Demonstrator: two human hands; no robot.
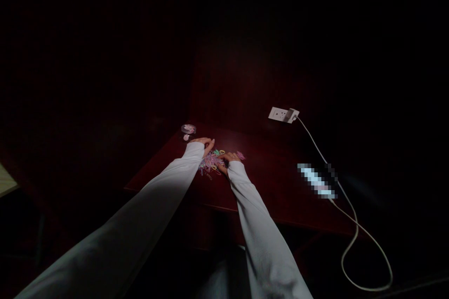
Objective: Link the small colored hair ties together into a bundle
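Note:
A loose pile of small elastic hair ties (210, 162), mostly pink and purple with some green and yellow, lies on the dark red table (210, 194). My left hand (206, 144) rests at the pile's upper left edge, its fingers loosely curved and apart, and I make out nothing in them. Over the pile's right side reaches my right hand (229, 157), index finger stretched out and thumb apart from it, touching or just above the ties. A small pink bunch (240, 154) sits just beyond my right hand. The undersides of both hands are hidden.
A round clear container (188, 129) with pink pieces inside stands at the table's far left, a small round pink item (185, 137) before it. On the right lies a pixelated bright phone-like device (316, 181). Its white cable (356, 224) loops to a wall socket (278, 114).

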